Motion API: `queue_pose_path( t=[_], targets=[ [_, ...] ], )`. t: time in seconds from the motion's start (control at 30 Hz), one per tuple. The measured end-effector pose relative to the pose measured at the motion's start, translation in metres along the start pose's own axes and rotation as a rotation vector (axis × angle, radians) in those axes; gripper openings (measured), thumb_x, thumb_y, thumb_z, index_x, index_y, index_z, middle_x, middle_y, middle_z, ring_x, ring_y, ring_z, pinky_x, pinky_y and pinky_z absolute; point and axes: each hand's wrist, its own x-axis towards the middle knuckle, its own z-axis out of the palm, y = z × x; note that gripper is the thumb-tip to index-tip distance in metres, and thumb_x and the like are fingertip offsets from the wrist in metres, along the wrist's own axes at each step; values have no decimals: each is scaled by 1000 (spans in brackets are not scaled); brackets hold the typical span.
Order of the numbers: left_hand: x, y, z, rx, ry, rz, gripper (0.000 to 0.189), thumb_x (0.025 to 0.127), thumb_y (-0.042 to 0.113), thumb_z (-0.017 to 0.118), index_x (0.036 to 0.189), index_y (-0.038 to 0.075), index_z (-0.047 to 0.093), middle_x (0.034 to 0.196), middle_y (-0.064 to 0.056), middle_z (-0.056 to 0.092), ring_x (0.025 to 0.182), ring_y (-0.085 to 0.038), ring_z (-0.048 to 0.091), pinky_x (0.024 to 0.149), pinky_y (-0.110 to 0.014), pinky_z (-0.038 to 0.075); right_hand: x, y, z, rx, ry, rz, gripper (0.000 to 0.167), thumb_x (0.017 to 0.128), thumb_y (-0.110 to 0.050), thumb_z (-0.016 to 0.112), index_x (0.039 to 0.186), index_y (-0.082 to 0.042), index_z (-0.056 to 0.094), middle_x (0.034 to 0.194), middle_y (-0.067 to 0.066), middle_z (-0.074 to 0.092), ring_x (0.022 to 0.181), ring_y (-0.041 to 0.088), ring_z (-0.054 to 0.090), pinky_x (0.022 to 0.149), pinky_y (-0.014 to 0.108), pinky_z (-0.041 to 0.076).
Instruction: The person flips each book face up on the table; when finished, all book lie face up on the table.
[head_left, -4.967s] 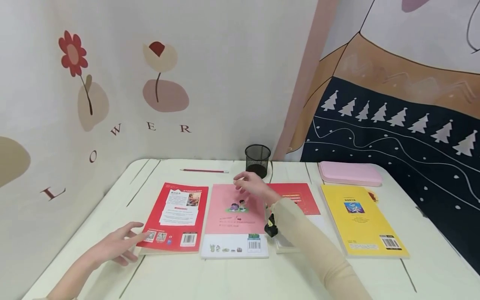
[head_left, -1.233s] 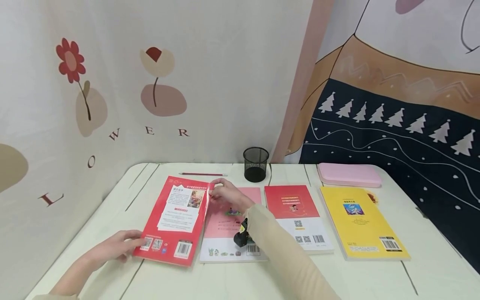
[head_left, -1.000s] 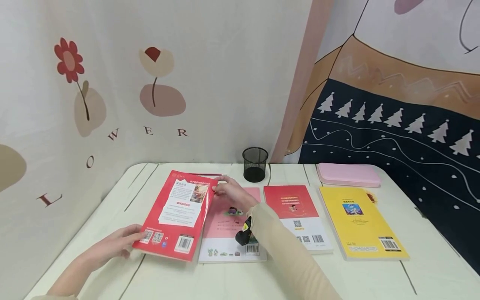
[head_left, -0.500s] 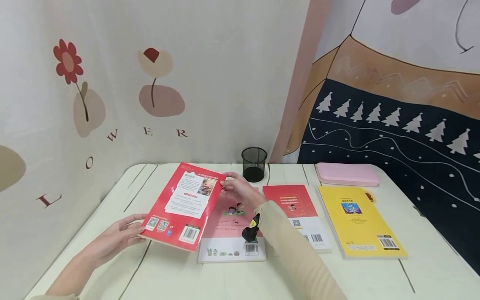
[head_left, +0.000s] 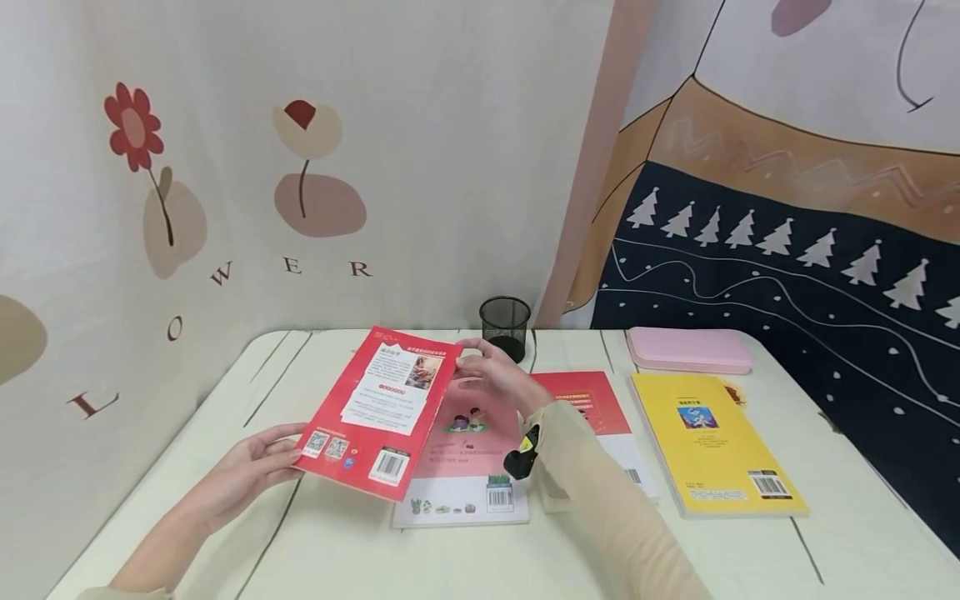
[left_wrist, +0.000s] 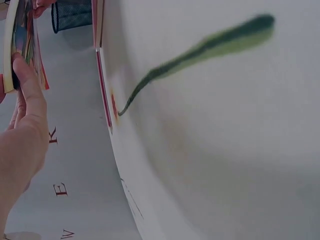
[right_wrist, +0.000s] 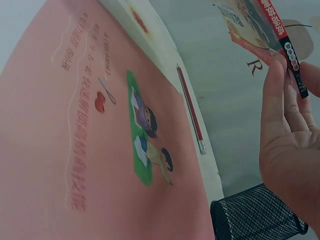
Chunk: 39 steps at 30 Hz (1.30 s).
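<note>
A red book (head_left: 382,408) with a white text panel and a barcode is held up off the table, tilted, in both hands. My left hand (head_left: 251,467) grips its lower left corner; in the left wrist view the thumb lies along the page edges of the book (left_wrist: 20,45). At the upper right corner my right hand (head_left: 502,375) pinches it, and the right wrist view shows fingers and thumb on the black-and-red spine (right_wrist: 287,50). Partly beneath the red book lies a pink and white book (head_left: 472,467), its picture of two children showing.
A red and white book (head_left: 618,408), partly behind the right sleeve, and a yellow book (head_left: 712,450) lie to the right. Behind them are a pink case (head_left: 690,348) and a black mesh pen cup (head_left: 505,321). A red pencil (right_wrist: 191,107) lies near the table's back edge.
The right hand reached over to the red book and took its upper corner. Both hands have lifted the book off the table and shifted it right, partly over the pink book.
</note>
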Motion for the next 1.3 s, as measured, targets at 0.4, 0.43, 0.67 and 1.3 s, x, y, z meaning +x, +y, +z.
queue_pose_path(
  t=[0.4,0.43,0.67,1.3],
  targets=[
    [6,0,9,-91,-100,12,30,91,3,43,120,11,46,107,-4,57,93,-20,57,80,-35,47,-8,-12,-12,41,-117,-67,37,90,-10,49,126,-10,40,106,11,56,90,23,57,81,37,45],
    [7,0,10,-99,-116,15,29,92,3,43,119,12,46,108,-4,57,92,-21,57,79,-34,47,-8,-13,-13,37,-129,-74,38,90,-10,48,127,-10,40,108,11,55,91,23,56,81,36,45],
    [11,2,13,-142,-178,-19,30,93,4,41,122,10,43,110,-6,55,88,-21,57,77,-30,47,-12,-21,-18,51,-179,-100,39,91,-12,47,129,-10,39,119,14,47,98,25,53,84,38,44],
    [21,1,18,-312,-378,-26,38,94,-3,31,119,16,52,113,-7,53,82,-13,55,76,-23,46,-13,-31,-21,58,-173,-183,36,88,-11,53,121,-3,44,120,16,42,109,28,45,87,39,41]
  ],
)
